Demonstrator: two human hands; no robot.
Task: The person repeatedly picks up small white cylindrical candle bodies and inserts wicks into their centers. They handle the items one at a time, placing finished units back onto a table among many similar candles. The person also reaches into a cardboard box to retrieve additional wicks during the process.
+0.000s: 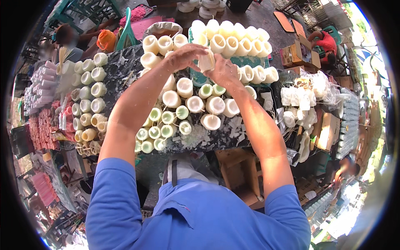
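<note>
Both arms reach out over the far part of a dark, wax-littered table (196, 139). Between my hands is a pale white candle (206, 62), held up above the others. My left hand (185, 57) curls its fingers over the candle's upper left side. On the other side my right hand (223, 71) grips it with bent fingers. Below the hands stand several cream candles (171, 99) with hollowed tops and wicks. Smaller green-tinted candles (168, 117) are grouped nearer my body. White wax shavings (196, 137) lie beside them.
Rows of cream candles (230, 46) stand on a green tray beyond my hands. More candles (98, 89) line the left side. White bundles (298, 98) crowd the right. An open cardboard box (239, 175) sits under the near edge. Other people (327, 43) sit around.
</note>
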